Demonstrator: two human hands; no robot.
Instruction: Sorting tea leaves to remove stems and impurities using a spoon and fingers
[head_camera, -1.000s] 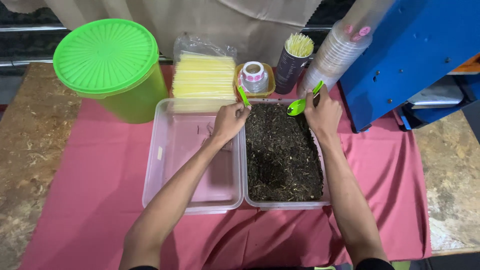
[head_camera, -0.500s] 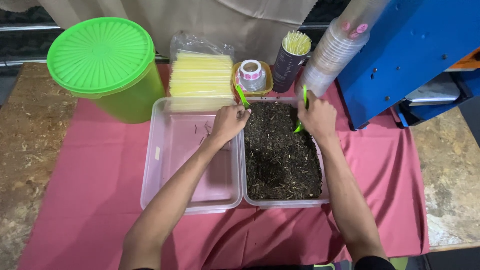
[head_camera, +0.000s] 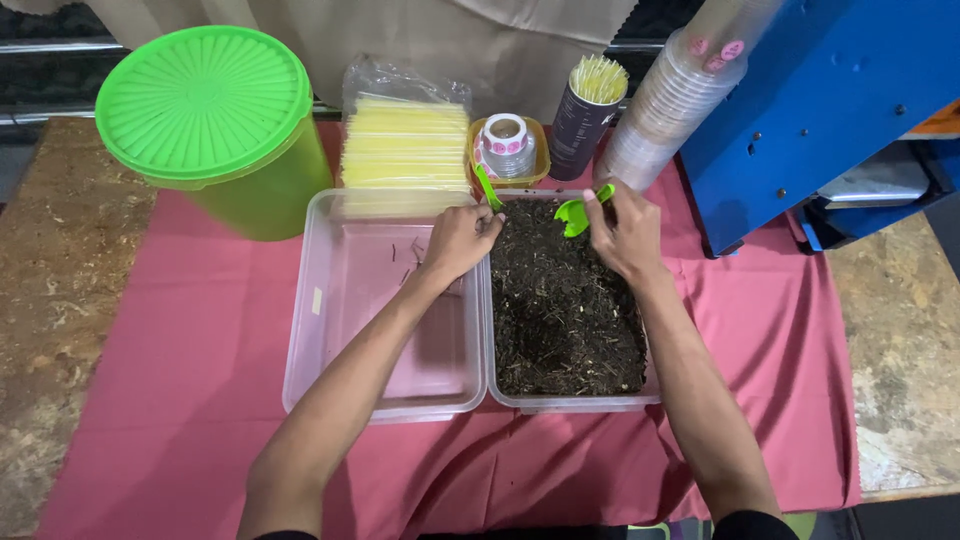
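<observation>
Right hand (head_camera: 625, 232) clamped on a green spoon (head_camera: 574, 214) above a clear tub (head_camera: 570, 402) of dark dried leaves (head_camera: 560, 310); left hand (head_camera: 458, 240) pinching another green spoon (head_camera: 487, 188) at the tub's far rim; empty tub (head_camera: 340, 330) just beside, on the pink-clothed surface (head_camera: 190, 350).

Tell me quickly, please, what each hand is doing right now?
Left hand: closed on a thin green plastic handle at the clear tray's rim.
Right hand: closed on a green plastic spoon above the dark dried leaves.
</observation>
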